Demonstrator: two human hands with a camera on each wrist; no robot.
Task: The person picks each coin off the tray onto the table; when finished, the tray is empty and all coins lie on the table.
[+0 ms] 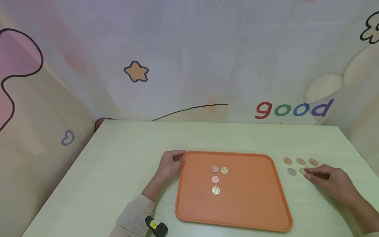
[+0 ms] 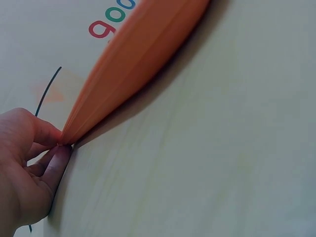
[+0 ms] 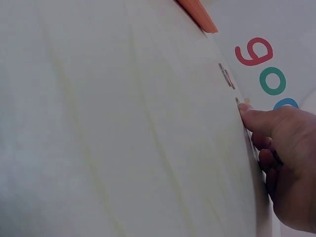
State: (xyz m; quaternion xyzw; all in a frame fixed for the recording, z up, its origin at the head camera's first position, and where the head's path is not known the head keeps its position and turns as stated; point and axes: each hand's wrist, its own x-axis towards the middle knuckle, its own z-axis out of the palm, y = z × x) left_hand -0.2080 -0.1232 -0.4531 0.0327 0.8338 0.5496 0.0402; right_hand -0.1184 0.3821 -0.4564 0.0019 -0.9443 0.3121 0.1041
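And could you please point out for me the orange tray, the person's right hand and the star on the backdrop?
Orange tray [image 1: 251, 194]: head view, on a bare part of its flat inside.
Right hand [image 1: 337, 181]: head view, on the middle of the hand.
Star [image 1: 136, 71]: head view, on its orange centre.

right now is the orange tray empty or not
Not empty: four coins lie on the orange tray, two gold-coloured and two pinkish.

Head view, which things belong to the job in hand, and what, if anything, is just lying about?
Seem part of the job:
orange tray, in the left hand's grip
four coins on it
four coins right of it
coin in the right hand's grip

Seem just there:
printed backdrop
black wrist device
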